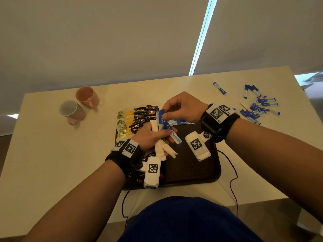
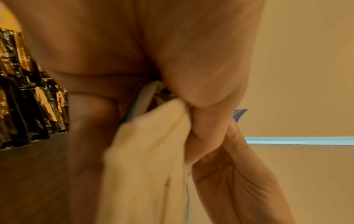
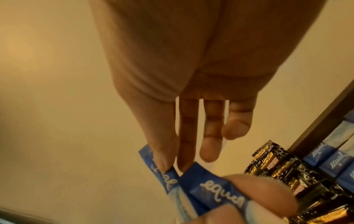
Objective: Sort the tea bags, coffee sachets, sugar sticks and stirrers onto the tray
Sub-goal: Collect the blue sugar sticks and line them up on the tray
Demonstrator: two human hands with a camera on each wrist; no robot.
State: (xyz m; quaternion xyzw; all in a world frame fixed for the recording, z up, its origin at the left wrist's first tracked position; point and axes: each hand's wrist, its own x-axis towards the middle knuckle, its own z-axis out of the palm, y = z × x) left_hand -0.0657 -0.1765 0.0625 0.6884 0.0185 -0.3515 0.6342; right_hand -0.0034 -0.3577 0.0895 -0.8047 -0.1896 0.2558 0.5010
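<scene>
A dark brown tray (image 1: 192, 168) lies in front of me. Green and yellow tea bags (image 1: 123, 123) and black coffee sachets (image 1: 143, 116) are lined up at its far left. A row of blue sugar sticks (image 1: 181, 122) lies along its far edge. Over the tray my left hand (image 1: 162, 135) grips a bundle of white paper-wrapped stirrers (image 1: 161, 149) and blue sugar sticks (image 1: 172, 132). My right hand (image 1: 165, 114) pinches the top of a blue sugar stick (image 3: 210, 189) in that bundle between thumb and forefinger. In the left wrist view the stirrers (image 2: 149, 159) fill the middle.
Several loose blue sugar sticks (image 1: 258, 105) lie scattered on the table at the far right. A grey mug (image 1: 72, 109) and a pink mug (image 1: 86, 96) stand at the far left. A black cable (image 1: 232, 173) runs off the tray's right side toward me.
</scene>
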